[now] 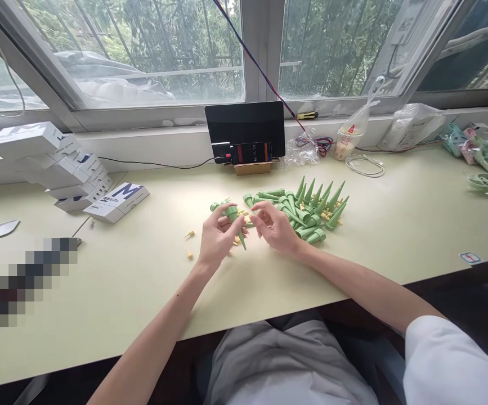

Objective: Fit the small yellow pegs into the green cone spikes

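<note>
Between the thumb and fingers of my left hand (pixel 217 236) is a green plastic watering spike (pixel 240 236), its ribbed cap up and its point slanting down. Just to the right, my right hand (pixel 278 226) is closed with thumb and fingertips together; whatever it pinches is too small to make out. Beyond and beside it lies a pile of green watering spikes (pixel 305 216), some lying flat and some standing point up. Small yellow plastic pieces (pixel 189 254) are scattered left of my left hand, under the hands and among the spikes.
A tablet (pixel 246 126) stands at the back with a phone (pixel 251 152) leaning before it. White boxes (pixel 117 201) are stacked at the left. Toward the back right are a bagged cup (pixel 348 140), a white cable (pixel 365 166) and wrapped coloured items (pixel 482 146).
</note>
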